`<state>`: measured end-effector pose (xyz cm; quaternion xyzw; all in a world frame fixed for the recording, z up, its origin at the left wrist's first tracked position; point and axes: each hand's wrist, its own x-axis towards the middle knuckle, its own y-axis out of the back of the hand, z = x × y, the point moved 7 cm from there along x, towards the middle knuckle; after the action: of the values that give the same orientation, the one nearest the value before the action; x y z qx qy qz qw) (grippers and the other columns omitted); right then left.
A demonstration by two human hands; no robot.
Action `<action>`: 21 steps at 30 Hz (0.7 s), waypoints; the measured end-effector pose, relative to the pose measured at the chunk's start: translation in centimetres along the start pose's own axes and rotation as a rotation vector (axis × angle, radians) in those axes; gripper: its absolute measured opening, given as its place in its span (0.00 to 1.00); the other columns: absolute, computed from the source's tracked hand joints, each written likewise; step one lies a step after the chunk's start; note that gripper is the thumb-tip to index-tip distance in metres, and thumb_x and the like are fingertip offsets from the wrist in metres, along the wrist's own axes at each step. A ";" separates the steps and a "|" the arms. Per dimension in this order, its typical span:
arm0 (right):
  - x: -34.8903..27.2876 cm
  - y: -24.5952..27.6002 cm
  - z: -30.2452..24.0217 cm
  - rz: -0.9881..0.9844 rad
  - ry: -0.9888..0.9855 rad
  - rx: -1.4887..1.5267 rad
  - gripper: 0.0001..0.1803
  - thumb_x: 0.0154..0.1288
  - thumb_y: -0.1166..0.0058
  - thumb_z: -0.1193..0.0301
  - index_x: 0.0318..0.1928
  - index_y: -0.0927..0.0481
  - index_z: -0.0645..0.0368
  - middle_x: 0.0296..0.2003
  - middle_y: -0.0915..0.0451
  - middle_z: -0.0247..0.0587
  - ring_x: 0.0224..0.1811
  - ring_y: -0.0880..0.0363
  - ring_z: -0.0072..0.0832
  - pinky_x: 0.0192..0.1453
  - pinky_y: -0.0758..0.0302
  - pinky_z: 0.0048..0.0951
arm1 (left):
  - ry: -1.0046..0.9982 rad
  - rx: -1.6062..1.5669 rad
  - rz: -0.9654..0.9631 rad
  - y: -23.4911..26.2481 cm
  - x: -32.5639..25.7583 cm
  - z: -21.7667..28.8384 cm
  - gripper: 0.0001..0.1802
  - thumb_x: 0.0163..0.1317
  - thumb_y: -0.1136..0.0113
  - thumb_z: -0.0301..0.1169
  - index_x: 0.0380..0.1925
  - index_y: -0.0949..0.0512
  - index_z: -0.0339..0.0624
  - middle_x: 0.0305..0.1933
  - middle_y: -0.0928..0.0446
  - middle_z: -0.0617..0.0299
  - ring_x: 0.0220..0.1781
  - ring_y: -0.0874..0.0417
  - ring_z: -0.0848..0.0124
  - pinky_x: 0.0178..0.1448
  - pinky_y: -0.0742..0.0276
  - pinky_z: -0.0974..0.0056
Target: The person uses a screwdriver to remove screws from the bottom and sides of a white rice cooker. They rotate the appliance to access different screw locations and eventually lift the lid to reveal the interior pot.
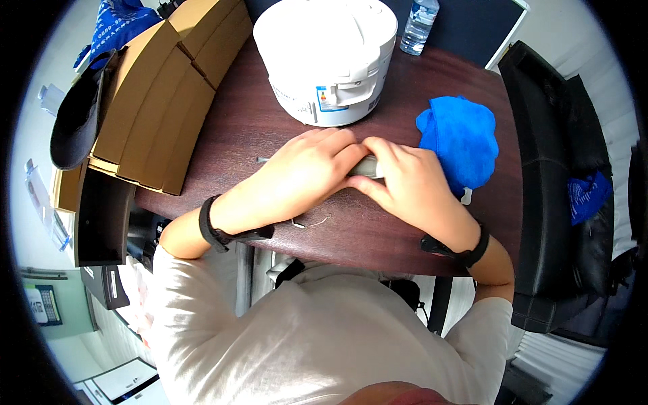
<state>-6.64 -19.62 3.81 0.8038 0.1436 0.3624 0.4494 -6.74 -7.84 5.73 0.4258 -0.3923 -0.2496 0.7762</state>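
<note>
Above the dark table [364,237], just in front of the white lidded appliance [291,74], a pale grey thing [366,167] sits between both hands. The right hand [417,177] pinches it between thumb and fingers; the left hand's [307,165] grip is hidden, so I cannot tell. This looks like two-handed adjusting; next probably calls for a steady right hold.

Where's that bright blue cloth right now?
In the head view, the blue cloth lies bunched on the right side of the dark table, beside the right hand and to the right of the white appliance.
</note>
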 end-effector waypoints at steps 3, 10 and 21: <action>-0.5 1.5 1.1 -0.119 -0.062 -0.048 0.28 0.58 0.34 0.55 0.48 0.27 0.64 0.32 0.18 0.47 0.32 0.16 0.40 0.31 0.21 0.36 | -0.045 0.011 0.019 0.0 1.4 0.7 0.24 0.52 0.31 0.33 0.48 0.24 0.36 0.42 0.24 0.52 0.44 0.20 0.52 0.48 0.23 0.53; -3.2 7.5 4.0 0.196 -0.107 -0.005 0.21 0.58 0.31 0.66 0.49 0.22 0.59 0.35 0.17 0.46 0.33 0.15 0.40 0.34 0.20 0.34 | -0.021 0.170 0.210 8.1 3.8 -1.1 0.28 0.54 0.28 0.41 0.51 0.22 0.37 0.48 0.21 0.54 0.53 0.20 0.57 0.56 0.24 0.57; -5.4 8.5 5.4 0.247 -0.136 -0.228 0.24 0.55 0.30 0.64 0.51 0.22 0.60 0.33 0.19 0.45 0.30 0.19 0.42 0.33 0.25 0.37 | -0.043 0.393 0.335 7.8 7.6 -7.1 0.21 0.66 0.39 0.43 0.56 0.20 0.49 0.67 0.28 0.49 0.72 0.33 0.51 0.73 0.38 0.49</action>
<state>-7.38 -30.63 6.57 0.7818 -0.0292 0.3737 0.4983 3.82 -5.98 13.06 0.4923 -0.5147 -0.0456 0.7005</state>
